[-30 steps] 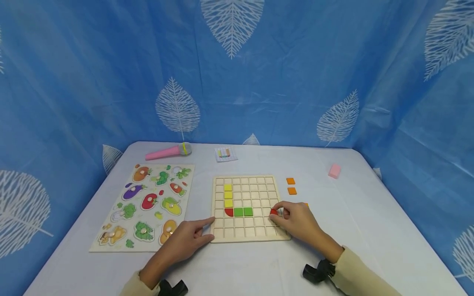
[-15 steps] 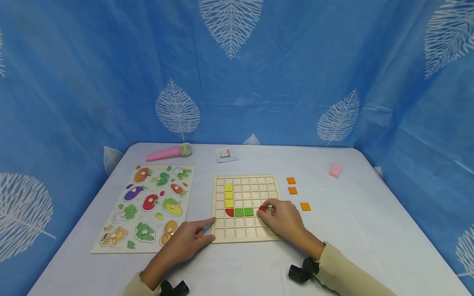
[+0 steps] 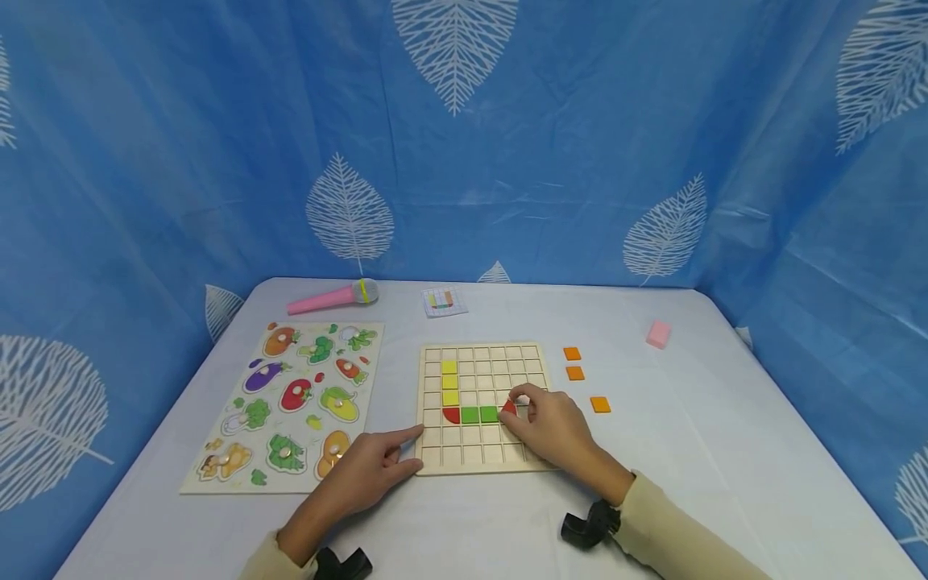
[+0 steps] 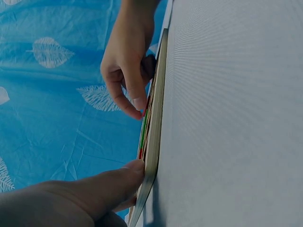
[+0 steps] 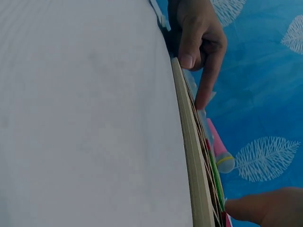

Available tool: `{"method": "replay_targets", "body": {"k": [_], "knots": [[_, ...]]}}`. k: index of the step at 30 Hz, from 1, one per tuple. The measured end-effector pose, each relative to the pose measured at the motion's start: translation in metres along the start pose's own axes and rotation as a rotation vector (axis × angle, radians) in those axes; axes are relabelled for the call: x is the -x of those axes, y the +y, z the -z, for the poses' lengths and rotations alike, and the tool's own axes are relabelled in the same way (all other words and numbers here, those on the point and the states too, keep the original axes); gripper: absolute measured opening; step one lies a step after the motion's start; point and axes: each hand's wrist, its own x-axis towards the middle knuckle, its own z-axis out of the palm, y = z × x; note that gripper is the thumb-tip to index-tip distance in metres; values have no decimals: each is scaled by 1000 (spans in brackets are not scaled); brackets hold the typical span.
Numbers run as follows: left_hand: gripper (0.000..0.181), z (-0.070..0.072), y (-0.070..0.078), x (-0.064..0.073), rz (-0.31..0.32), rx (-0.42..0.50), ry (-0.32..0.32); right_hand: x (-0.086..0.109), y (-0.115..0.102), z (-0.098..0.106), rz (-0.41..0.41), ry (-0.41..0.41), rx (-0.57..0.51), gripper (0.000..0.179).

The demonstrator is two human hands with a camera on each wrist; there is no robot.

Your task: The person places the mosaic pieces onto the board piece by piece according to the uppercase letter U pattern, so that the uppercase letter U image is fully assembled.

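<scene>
A square wooden grid board [image 3: 471,459] lies in the middle of the table. My right hand [image 3: 557,425] pinches a small red tile [image 3: 510,408] between thumb and index finger, over the cell just right of two green tiles [image 3: 479,415]. Left of the greens sits a red tile with a rounded corner [image 3: 452,416], and yellow tiles [image 3: 450,382] run up the column above it. My left hand [image 3: 366,475] touches the board's left edge with straight index finger and thumb. In the left wrist view, that thumb [image 4: 135,166] rests at the board's edge.
Three orange tiles [image 3: 600,404] lie right of the board. A vegetable puzzle board [image 3: 319,467] is at the left, with a pink toy microphone [image 3: 322,301] behind it. A small pattern card [image 3: 445,303] lies at the back, a pink block [image 3: 658,334] at the back right.
My right hand has carried the red tile leftward across the board to beside the green tiles, tilting it there. An orange tile behind that hand has come into full view. My left hand stays put.
</scene>
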Motion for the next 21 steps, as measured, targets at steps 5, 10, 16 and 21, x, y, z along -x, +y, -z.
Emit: {"method": "replay_targets", "body": {"k": [5,10,16,21], "knots": [[49,0,0,0,-2,-4,1,-3,5,7,41,-108,-55,32],[49,-1,1,0,1,-4,-1,-5,8,11,39,-156,-72,30],[49,-1,1,0,3,7,1,-3,9,12,41,-148,-107,30],[49,0,1,0,3,-3,2,-3,8,12,26,-137,-106,29]]}}
